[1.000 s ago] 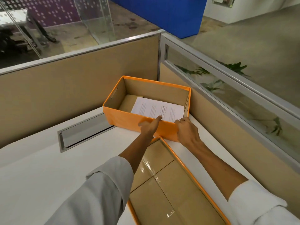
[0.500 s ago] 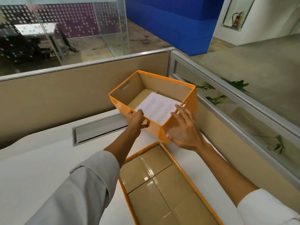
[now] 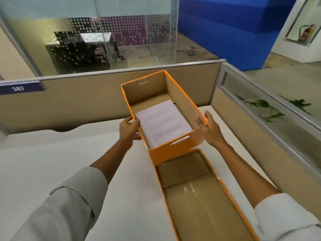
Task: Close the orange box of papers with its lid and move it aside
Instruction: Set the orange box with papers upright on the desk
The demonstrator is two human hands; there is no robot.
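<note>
An open orange box with brown cardboard inside is held over the white desk, its short end toward me. A stack of printed white papers lies in its near half. My left hand grips the box's left wall, thumb over the rim. Against the right wall presses my right hand, its fingers spread along the rim. The orange lid lies upside down on the desk just in front of the box, brown inside facing up.
The white desk stretches to the left. Beige partition walls close the back and right, the right one topped with glass. A label reading 387 sits on the back partition.
The box has been taken by both hands, lifted off the desk corner and turned so a short end faces me. It has come closer, above the lid's far end.
</note>
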